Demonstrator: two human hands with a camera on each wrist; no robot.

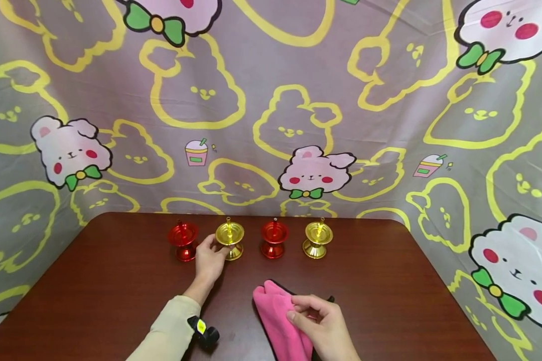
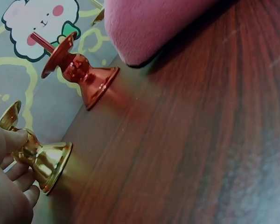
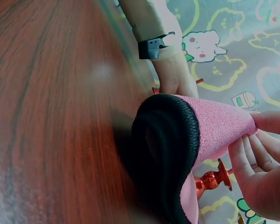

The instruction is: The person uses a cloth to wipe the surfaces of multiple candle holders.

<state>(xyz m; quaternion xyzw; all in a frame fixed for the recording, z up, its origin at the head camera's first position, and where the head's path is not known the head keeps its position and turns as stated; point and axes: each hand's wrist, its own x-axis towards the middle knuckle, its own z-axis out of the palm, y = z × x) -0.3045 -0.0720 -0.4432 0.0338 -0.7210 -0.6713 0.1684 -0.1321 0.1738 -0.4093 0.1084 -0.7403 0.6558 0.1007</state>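
One gold stand (image 1: 230, 239), second from left in line: left hand (image 1: 210, 260) grips its slim waist, likely to steady it; right hand (image 1: 323, 323) pinches the pink cloth (image 1: 277, 318) over the table (image 1: 388, 291)!

No text is readable; the yellow wrist label (image 1: 201, 327) is too small.

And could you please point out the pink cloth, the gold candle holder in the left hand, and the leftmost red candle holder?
Pink cloth (image 1: 278, 317), head view, its pink face.
Gold candle holder (image 2: 45, 161), left wrist view, flared base.
Red candle holder (image 1: 183, 236), head view, upper dish.
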